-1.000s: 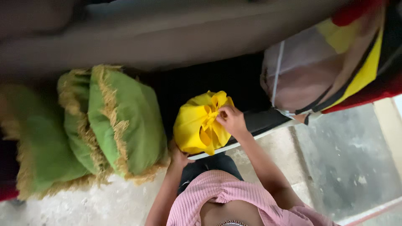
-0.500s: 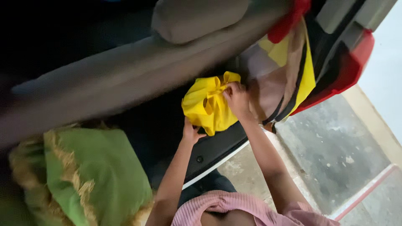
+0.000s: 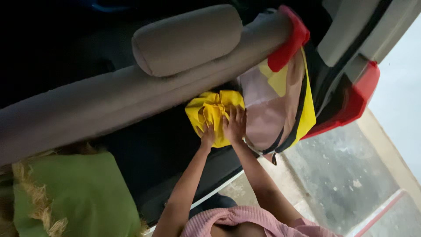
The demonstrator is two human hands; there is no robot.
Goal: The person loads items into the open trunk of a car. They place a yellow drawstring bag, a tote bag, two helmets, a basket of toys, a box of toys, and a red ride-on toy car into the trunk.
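A yellow cloth bundle (image 3: 206, 112), knotted at the top, lies deep in a dark car boot against the grey seat back (image 3: 109, 101). My left hand (image 3: 207, 135) presses flat on its near side. My right hand (image 3: 235, 125) lies spread on its right side, next to a large clear plastic bag (image 3: 272, 109) with yellow, black and red trim. Both arms reach forward from my pink ribbed top (image 3: 232, 221).
A green cushion with a tan fringe (image 3: 74, 197) sits at the lower left of the boot. A grey headrest (image 3: 186, 39) tops the seat. The red tail light (image 3: 357, 103) and the concrete ground (image 3: 346, 175) are on the right.
The bundle has been pushed further in against the seat back. My right hand let go of the knot and my left came up from under; both now rest flat on it.
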